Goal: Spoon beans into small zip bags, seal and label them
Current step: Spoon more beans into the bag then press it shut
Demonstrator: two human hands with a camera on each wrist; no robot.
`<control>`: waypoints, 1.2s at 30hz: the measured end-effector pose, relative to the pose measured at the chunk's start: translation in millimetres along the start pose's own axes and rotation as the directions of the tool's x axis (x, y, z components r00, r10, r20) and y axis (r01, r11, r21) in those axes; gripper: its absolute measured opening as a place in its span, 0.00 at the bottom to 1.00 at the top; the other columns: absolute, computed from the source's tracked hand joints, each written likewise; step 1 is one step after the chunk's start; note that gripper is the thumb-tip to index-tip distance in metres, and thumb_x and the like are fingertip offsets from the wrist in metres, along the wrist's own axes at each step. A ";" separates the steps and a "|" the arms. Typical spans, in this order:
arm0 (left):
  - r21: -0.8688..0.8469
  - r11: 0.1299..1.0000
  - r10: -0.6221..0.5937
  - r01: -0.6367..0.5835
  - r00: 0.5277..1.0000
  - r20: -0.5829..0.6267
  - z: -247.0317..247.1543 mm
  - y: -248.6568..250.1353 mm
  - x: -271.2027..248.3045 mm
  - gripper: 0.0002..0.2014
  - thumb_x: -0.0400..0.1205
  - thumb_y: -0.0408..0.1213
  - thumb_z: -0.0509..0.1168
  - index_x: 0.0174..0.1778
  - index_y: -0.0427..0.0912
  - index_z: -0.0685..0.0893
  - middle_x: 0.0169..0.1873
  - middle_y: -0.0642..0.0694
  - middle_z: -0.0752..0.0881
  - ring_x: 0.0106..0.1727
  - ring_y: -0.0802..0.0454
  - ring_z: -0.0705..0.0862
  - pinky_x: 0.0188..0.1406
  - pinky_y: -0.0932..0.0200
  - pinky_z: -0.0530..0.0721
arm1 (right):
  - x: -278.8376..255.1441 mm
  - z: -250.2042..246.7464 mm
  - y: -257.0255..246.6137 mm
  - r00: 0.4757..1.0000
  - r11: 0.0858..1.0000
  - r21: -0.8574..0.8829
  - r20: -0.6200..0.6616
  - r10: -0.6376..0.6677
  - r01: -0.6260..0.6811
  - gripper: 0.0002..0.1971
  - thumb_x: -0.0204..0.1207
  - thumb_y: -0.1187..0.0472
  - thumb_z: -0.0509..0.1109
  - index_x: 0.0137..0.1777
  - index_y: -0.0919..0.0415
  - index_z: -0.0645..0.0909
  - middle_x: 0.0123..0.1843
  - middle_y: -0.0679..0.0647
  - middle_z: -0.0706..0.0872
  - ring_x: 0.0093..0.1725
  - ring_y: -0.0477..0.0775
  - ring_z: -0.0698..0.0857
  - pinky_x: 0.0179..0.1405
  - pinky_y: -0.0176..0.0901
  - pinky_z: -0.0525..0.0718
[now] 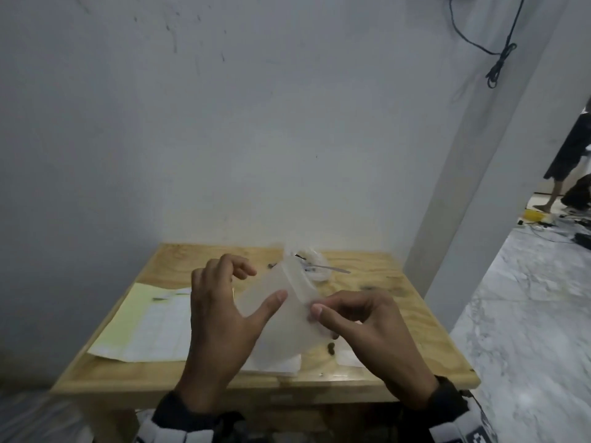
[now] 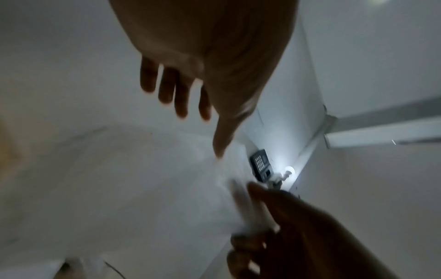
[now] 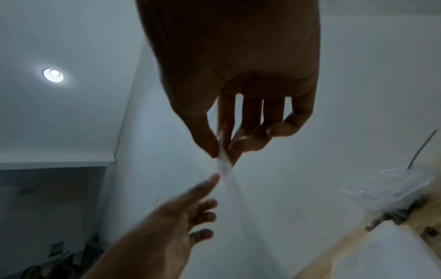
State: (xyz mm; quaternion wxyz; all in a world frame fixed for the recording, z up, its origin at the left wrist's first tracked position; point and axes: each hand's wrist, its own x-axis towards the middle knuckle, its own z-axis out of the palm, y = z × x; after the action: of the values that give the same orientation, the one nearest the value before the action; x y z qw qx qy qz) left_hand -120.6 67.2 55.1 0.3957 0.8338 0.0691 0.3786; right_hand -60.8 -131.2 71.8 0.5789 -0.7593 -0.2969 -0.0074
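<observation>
A small translucent plastic zip bag (image 1: 281, 302) is held in the air above the pale wooden bench (image 1: 377, 266), stretched between a person's two hands. The right hand (image 1: 361, 324) forms the working grip: thumb and forefinger are pressed together on the bag's edge near its zip strip, as the right wrist view shows, with the thin film running down and away from the pinch. The left hand (image 1: 224, 302) is spread, its fingers straight and relaxed; the thumb lies against the near face of the bag while the other fingers stand behind it, so it steadies rather than clamps. The bag looks feather-light, limp and slick, likely to fold or slip unless taken at the stiffer zip band, which seems the best place to hold. Beyond the grip, further along the bench, sits a crumpled clear plastic bag of dark beans (image 1: 311, 263) with a metal spoon (image 1: 326, 268) resting in it. A few loose dark beans (image 1: 331, 346) lie directly below the right hand. A white and yellow label sheet (image 1: 153, 321) lies flat to the left of the grip.
</observation>
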 end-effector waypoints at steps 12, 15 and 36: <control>-0.389 0.904 -0.087 0.180 0.966 0.245 15.4 15.3 -8.8 0.14 0.85 0.47 0.61 0.35 0.46 0.80 0.31 0.52 0.85 0.38 0.58 0.84 0.38 0.69 0.78 | -2.5 15.6 -2.2 0.994 0.994 -0.037 -0.044 -0.103 0.102 0.11 0.68 0.62 0.86 0.28 0.53 0.89 0.27 0.51 0.89 0.30 0.50 0.82 0.35 0.36 0.76; -0.402 0.903 -0.031 0.152 0.956 0.292 16.8 11.3 -10.2 0.18 0.79 0.56 0.57 0.46 0.47 0.85 0.38 0.53 0.88 0.42 0.56 0.86 0.41 0.61 0.84 | -2.3 11.5 -5.6 0.998 1.000 0.002 0.046 -0.032 0.032 0.13 0.68 0.58 0.86 0.27 0.53 0.87 0.28 0.53 0.89 0.33 0.60 0.84 0.40 0.49 0.78; -0.042 0.993 0.121 -0.113 0.939 0.321 23.5 8.4 -11.1 0.12 0.75 0.51 0.58 0.32 0.48 0.73 0.29 0.52 0.78 0.34 0.52 0.77 0.29 0.54 0.74 | 10.4 -2.0 3.4 0.980 0.865 -0.481 -0.058 -0.190 0.140 0.06 0.74 0.59 0.77 0.40 0.47 0.84 0.36 0.40 0.88 0.33 0.42 0.86 0.32 0.36 0.85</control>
State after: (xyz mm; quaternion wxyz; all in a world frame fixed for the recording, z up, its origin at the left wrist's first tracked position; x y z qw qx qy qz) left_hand -113.9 42.6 45.3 0.3882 0.8824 -0.0508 0.2609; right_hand -50.0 -128.8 73.2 0.3870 -0.8483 -0.3196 -0.1687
